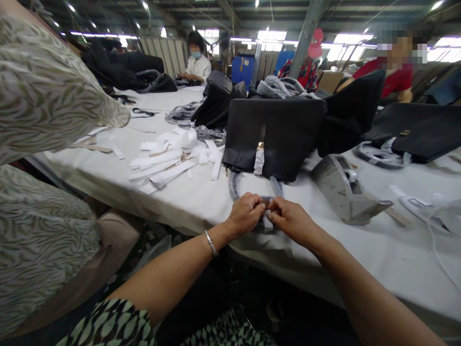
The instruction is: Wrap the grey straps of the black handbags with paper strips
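Observation:
A black handbag (284, 134) lies on the table before me, with a gold clasp (260, 145) and a white wrapped strap end (259, 162). Its plastic-wrapped handle (234, 186) loops toward the table's near edge. At the near end of this loop my left hand (245, 215) is closed, thumb and fingers pinching the handle. Beside it, almost touching, my right hand (291, 220) pinches a small white strip (267, 222) that lies around or against the handle; which of these I cannot tell. The fingertips partly hide both.
Loose white paper strips (169, 158) are heaped left of the bag. A grey tape dispenser (340, 190) stands at right, near a white cord (437, 250). More black bags (418, 129) lie behind. A co-worker in a patterned top (46, 96) stands close at left; other people are across the table.

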Motion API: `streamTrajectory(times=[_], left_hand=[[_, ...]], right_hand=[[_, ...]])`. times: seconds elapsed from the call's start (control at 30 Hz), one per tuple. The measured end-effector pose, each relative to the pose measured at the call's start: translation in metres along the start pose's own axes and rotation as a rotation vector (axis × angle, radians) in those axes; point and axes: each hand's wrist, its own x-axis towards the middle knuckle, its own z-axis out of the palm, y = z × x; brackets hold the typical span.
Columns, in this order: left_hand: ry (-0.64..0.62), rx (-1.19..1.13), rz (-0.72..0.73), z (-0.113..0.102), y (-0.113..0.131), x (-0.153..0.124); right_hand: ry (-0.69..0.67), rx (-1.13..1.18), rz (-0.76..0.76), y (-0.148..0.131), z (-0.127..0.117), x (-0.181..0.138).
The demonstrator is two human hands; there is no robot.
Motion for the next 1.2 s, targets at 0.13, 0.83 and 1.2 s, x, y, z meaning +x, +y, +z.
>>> streamTrajectory(times=[0.13,0.83,1.2], left_hand=[[0.022,0.002,-0.004,0.001,0.002,0.001],[0.065,0.135,-0.040,0.005,0.005,0.008],[0.103,0.128,-0.012,0.009,0.000,0.009]], right_hand=[[0.077,-0.006,0.069,-0.003,0.004,-0.002],[-0.040,-0.206,-0.206,0.003,0.008,-0.022],[-0.147,-0.251,-0.157,0.001,0.001,-0.010]])
